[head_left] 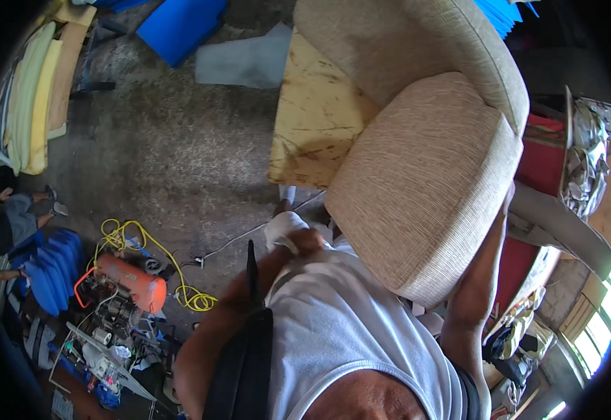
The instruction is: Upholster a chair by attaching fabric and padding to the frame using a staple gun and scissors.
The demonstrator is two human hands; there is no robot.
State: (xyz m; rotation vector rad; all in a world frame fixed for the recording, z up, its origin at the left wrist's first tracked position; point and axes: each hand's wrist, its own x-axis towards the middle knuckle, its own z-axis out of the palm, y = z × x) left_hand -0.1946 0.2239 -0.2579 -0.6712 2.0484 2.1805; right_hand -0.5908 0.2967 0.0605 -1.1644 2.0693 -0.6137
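Note:
A beige upholstered armchair (417, 168) with a thick seat cushion and a curved back rests tilted on a worn yellow tabletop (316, 115). My right arm reaches up along the chair's right side. My right hand (507, 199) is against that side, its fingers mostly hidden by the upholstery. My left hand (307, 241) hangs low in front of my white shirt, left of the chair's near corner and apart from it. Blur hides how its fingers are held, and nothing can be made out in it.
An orange air compressor (134, 280) stands at the left with a coiled yellow hose (197, 301) beside it. Blue foam pieces (57, 269) and a seated person (18, 213) are farther left. Foam sheets (36, 98) lean at far left. Red panels (540, 161) stand right of the chair.

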